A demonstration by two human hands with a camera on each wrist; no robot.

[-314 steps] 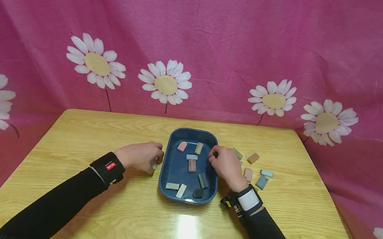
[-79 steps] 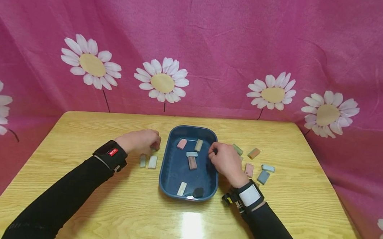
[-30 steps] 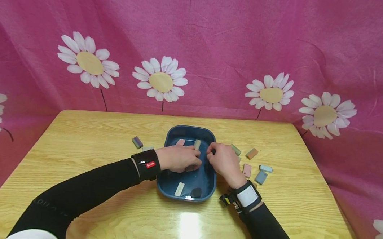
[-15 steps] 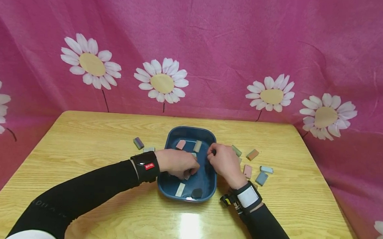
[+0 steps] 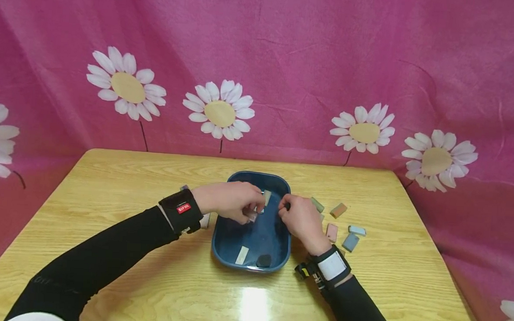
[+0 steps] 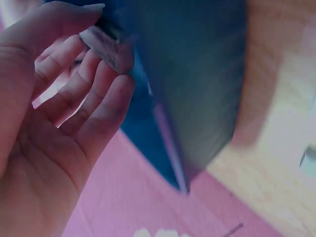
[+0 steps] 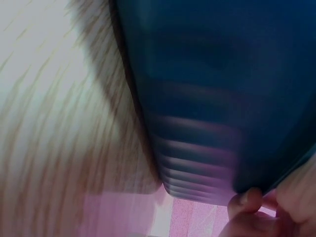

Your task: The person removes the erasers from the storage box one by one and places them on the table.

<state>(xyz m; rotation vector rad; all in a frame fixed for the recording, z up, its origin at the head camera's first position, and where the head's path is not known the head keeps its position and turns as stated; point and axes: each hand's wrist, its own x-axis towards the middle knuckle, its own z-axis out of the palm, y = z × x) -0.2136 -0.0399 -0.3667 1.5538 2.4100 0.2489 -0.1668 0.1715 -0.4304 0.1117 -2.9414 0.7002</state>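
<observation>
Mauve block point(image 6: 111, 49): you had it over the left half of the blue tray point(image 5: 255, 235), between the thumb and fingertips of your left hand point(image 5: 233, 198); part of it showed beneath your fingers in the head view.
Left hand: it grasped that block, reaching across the tray's left rim.
Right hand point(image 5: 304, 220): its curled fingers gripped the tray's right rim.
Tray: it sat on the bench point(image 5: 155, 276) between your arms.
Inside the tray: a cream block point(image 5: 242, 255) lay at the end near you, with a black piece point(image 5: 263, 260) just to its right; a beige block point(image 5: 266, 197) lay toward the far end.
Left of the tray: you had an off-white block point(image 5: 205, 220) beside your left wrist strap point(image 5: 183, 208), partly covered.
Right of the tray: a green block point(image 5: 317, 204), an orange block point(image 5: 338, 210), a pink block point(image 5: 331, 232), a light blue block point(image 5: 357, 230) and a slate-blue block point(image 5: 350, 242) lay scattered near your right hand, the last two just beside each other.
Backdrop: pink cloth point(image 5: 289, 46) with white daisies point(image 5: 219, 113) hung behind the bench.
</observation>
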